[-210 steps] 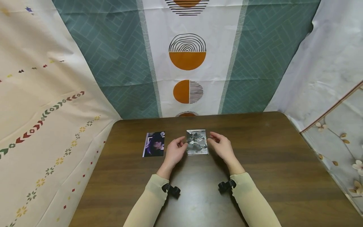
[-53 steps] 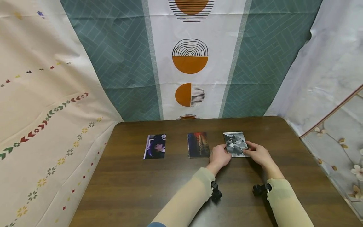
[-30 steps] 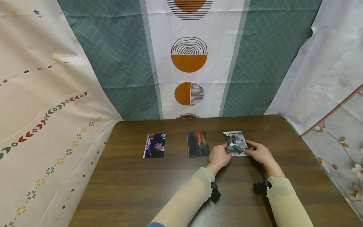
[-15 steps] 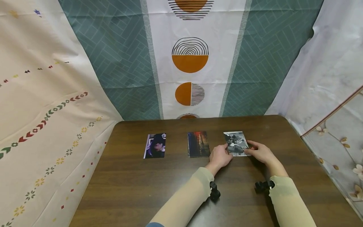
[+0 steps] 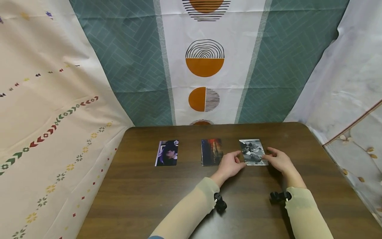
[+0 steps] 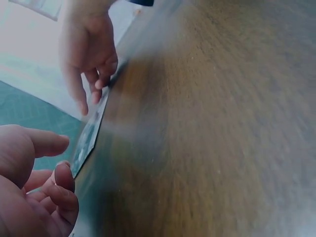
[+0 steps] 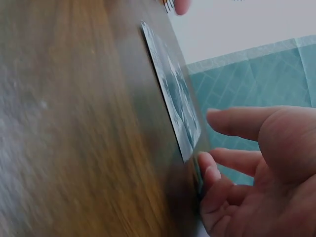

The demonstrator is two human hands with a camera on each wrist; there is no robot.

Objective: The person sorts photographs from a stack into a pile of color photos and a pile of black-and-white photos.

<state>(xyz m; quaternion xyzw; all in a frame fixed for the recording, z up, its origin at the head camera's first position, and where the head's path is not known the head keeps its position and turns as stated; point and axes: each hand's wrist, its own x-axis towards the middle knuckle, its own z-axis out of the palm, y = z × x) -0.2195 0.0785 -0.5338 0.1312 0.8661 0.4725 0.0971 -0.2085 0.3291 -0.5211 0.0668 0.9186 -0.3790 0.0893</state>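
Observation:
Three photo cards lie in a row on the dark wooden table (image 5: 179, 186): a purple portrait (image 5: 167, 153), a red and dark card (image 5: 212, 152) and a black and white photo (image 5: 253, 151). My left hand (image 5: 233, 162) sits just left of the black and white photo's lower corner, fingers loosely curled, holding nothing. My right hand (image 5: 276, 157) lies at the photo's right edge with relaxed fingers. In the left wrist view the photo (image 6: 89, 136) lies flat between my left hand (image 6: 44, 177) and right hand (image 6: 91, 54). The right wrist view shows the photo (image 7: 175, 98) flat beside my right hand (image 7: 242, 168).
Patterned cloth hangs close around the table: teal and white with orange circles (image 5: 206, 63) behind, cream (image 5: 44, 116) on the left, pale floral (image 5: 352, 99) on the right. A small black camera mount (image 5: 219, 203) sits on each wrist.
The black and white photo moved from the middle spot to the right, uncovering the red card. In the last second both hands eased back from the photo's edges.

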